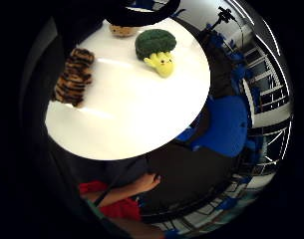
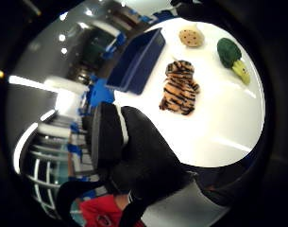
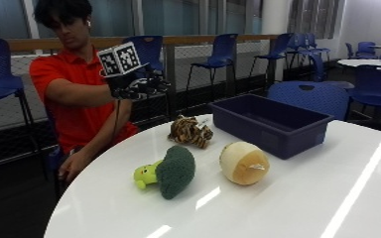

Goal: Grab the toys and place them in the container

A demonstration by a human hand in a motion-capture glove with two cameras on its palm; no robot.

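You're on the approach: your gloved right hand (image 3: 140, 84) hovers relaxed, empty, above the striped plush tiger (image 3: 190, 131) beside the dark blue plastic container (image 3: 270, 124). Next, lower and grasp it.

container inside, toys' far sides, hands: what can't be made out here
- Container floor: outside view, near wall hides part of it.
- Round tan toy: little finger side palm view, dark glove edge cuts it off.
- Gloved right hand: outside view, too small to tell finger curl.
- Tiger toy face: outside view, blurred.
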